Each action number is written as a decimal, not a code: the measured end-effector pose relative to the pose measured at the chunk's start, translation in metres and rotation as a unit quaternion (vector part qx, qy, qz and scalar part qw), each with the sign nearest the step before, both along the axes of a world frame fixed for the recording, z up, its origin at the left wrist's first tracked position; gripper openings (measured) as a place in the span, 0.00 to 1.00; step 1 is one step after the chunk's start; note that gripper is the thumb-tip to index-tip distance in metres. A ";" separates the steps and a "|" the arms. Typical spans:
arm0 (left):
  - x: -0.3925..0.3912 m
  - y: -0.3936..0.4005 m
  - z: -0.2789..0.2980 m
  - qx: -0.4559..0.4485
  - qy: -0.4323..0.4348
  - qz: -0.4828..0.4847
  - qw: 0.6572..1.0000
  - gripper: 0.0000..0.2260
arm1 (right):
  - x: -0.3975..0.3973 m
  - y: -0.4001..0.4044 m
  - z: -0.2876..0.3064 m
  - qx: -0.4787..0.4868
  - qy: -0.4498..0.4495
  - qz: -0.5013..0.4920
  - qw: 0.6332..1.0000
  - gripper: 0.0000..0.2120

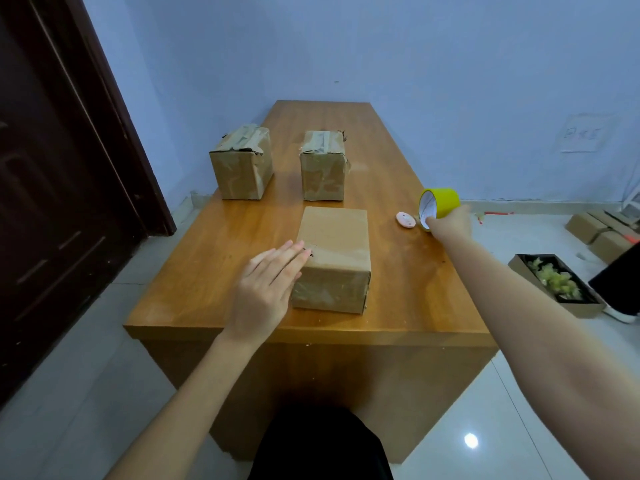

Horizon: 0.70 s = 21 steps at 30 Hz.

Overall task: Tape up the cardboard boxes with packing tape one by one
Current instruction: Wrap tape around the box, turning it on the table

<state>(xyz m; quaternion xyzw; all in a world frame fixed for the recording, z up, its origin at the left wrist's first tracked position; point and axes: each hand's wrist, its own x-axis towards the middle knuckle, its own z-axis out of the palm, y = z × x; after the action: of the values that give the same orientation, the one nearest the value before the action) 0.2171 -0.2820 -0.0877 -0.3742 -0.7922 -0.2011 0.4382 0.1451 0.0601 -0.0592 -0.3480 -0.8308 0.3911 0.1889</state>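
A plain cardboard box (334, 251) sits near the front of the wooden table (415, 306). My left hand (266, 282) is flat with fingers together, its fingertips touching the box's left top edge. My right hand (450, 225) grips a yellow roll of packing tape (439, 206) at the table's right edge, thumb inside the core. Two more cardboard boxes stand farther back: one at the left (242, 162) and one in the middle (323, 166), both with tape strips on their tops.
A small pink round object (406, 220) lies on the table beside the tape. On the floor to the right are an open carton with pale filling (554, 282) and flat cardboard boxes (599, 230). A dark door (52, 202) stands at the left.
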 end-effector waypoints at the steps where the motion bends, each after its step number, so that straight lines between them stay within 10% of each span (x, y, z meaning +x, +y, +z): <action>1: -0.001 0.000 0.000 0.001 -0.007 -0.005 1.000 0.12 | -0.001 0.003 -0.001 -0.007 -0.001 -0.002 1.000 0.23; 15: -0.010 -0.002 0.016 0.079 -0.138 -0.108 0.981 0.11 | -0.017 -0.002 0.015 -0.170 0.183 -0.145 0.957 0.21; 21: -0.008 0.000 0.019 0.084 -0.170 -0.109 0.976 0.12 | -0.035 -0.017 0.126 -0.208 0.263 0.040 0.941 0.06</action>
<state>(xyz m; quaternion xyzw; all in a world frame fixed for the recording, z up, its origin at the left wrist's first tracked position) 0.2092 -0.2820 -0.0686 -0.3803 -0.7898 -0.3740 0.3029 0.1096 0.0431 0.0670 -0.2308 -0.6646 0.6403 0.3083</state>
